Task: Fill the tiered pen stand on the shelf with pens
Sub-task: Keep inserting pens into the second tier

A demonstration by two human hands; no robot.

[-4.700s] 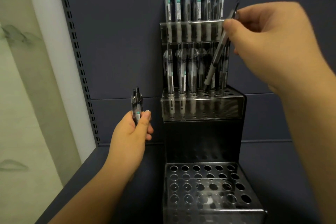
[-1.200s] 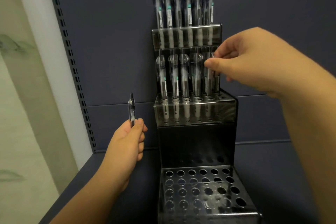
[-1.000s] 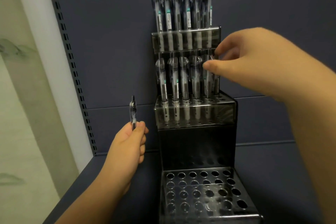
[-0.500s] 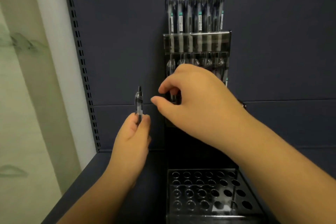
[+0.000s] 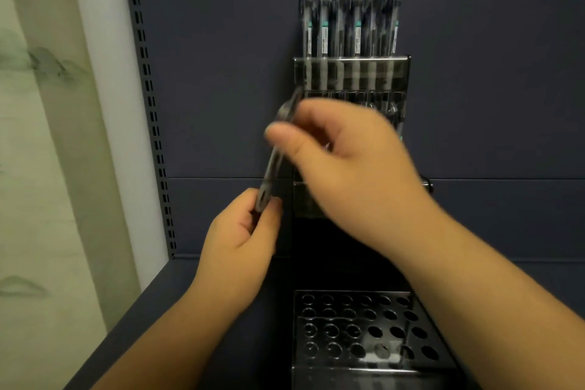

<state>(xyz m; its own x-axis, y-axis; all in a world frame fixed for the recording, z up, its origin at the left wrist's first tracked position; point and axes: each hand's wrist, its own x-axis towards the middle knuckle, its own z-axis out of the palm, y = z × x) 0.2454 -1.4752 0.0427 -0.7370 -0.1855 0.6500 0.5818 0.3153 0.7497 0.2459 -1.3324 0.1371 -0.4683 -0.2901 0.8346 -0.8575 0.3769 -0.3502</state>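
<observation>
Both hands held one pen (image 5: pixel 274 165) just left of the tiered pen stand (image 5: pixel 351 73) on the shelf (image 5: pixel 190 310), the left hand (image 5: pixel 240 241) gripping its lower end, the right hand (image 5: pixel 348 161) pinching it higher (bottom tier's holes unfilled).

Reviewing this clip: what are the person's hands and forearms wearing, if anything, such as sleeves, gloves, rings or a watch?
Nothing shows. The left hand and right hand are bare, with no gloves, and no ring is visible, though the right hand is motion-blurred. Both forearms are uncovered down to the frame edge, with no sleeve, watch or band in view.
</observation>
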